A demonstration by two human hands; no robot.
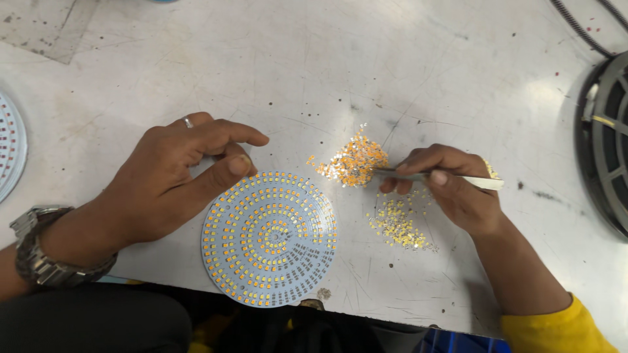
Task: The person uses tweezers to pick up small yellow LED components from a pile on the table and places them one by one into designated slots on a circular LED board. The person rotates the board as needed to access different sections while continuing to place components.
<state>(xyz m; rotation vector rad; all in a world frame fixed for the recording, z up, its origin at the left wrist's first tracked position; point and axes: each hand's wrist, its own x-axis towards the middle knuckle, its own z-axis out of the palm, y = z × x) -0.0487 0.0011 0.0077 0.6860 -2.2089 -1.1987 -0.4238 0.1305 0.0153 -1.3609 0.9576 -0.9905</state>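
White, scratched table (392, 59) lies bare beyond your hands; its near edge runs just under the round LED board (269, 238), whose lower rim reaches that edge. Your left hand (173, 180) rests at the board's upper-left rim, fingers loosely curled and half open, thumb tip touching the rim, gripping nothing. Your right hand (451, 186) pinches one pair of metal tweezers (435, 176), tips at the orange chip pile (353, 160). Two loose piles show: that one and a yellow chip pile (396, 222) just below the hand. One second board (10, 150) is cut by the left frame edge; a dark round fixture (605, 144) sits far right.
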